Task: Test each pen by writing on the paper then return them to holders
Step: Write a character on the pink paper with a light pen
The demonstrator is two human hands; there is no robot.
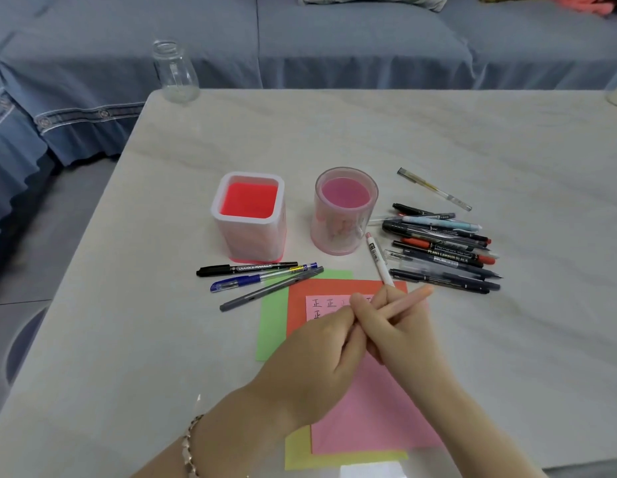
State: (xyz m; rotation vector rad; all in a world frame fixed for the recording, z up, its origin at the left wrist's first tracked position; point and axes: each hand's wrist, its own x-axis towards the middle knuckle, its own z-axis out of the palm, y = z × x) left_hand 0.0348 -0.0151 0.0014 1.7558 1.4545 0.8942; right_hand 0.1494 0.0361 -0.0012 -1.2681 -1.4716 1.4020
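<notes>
So, which step are we on?

Testing, we judge. Our right hand [400,326] grips the white pen [378,257] over the stacked coloured paper [369,408], its pink-tipped upper end slanting towards the round holder [345,212]. The forefinger sticks out to the right, blurred.

And our left hand [321,343]?

Its fingers curl in tight against the right one, just where the pen's lower end is hidden. We cannot tell whether they pinch the pen, a cap, or nothing at all. Uncapping or recapping would be our guess.

Has anything been written?

The small pink note [326,303] on top carries a row or so of inked characters, partly covered by our hands. So we take it several pens are done, perhaps the three lying left of the sheets [258,279].

What is left?

Plenty, we think. The pile of pens [441,250] lies to the right, one gold pen [434,189] apart beyond it, and both the round holder and the square holder [248,219] look empty.

What does the next move call for?

If the tip is bare, we bring it down on a free patch of the note. If it is capped, we carry it tip-down into a holder without nudging the pile.
</notes>
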